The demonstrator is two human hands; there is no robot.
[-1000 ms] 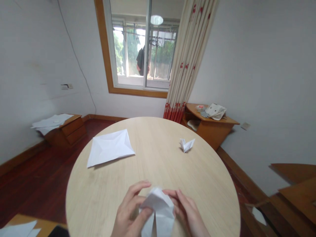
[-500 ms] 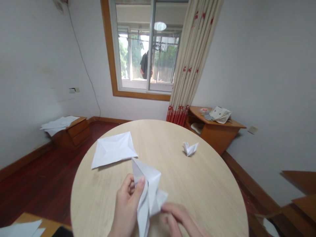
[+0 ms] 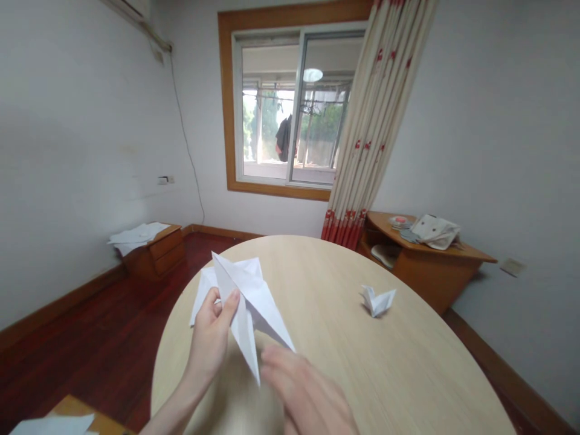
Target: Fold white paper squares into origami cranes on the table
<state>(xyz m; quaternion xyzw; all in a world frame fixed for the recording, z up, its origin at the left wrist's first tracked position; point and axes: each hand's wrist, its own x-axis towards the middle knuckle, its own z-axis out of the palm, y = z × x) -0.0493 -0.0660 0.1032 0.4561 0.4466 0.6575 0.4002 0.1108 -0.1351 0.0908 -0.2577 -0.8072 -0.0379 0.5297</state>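
My left hand [image 3: 211, 332] pinches a folded white paper [image 3: 256, 293] between thumb and fingers, above the left part of the round table [image 3: 339, 362]. One sharp corner of the paper points up and away; two long points hang toward me. Close by the lower points is my right hand [image 3: 306, 386], blurred, its fingers stretched out and nothing seen in them. Behind the folded paper lies a creased white sheet [image 3: 203, 289], partly hidden by it. A small folded paper bird [image 3: 378, 301] stands on the right side of the table.
Papers lie on a low wooden drawer cabinet [image 3: 167, 251] at the left wall. A wooden corner desk [image 3: 421, 272] with a cloth bag [image 3: 437, 231] stands back right, beside a curtain [image 3: 367, 139]. More paper [image 3: 54, 425] is at the bottom left.
The view has tilted up and shifted left. My left hand has lifted the folded paper up and left, over the flat sheet. My right hand has come off the paper's edge, and the paper's points have spread.
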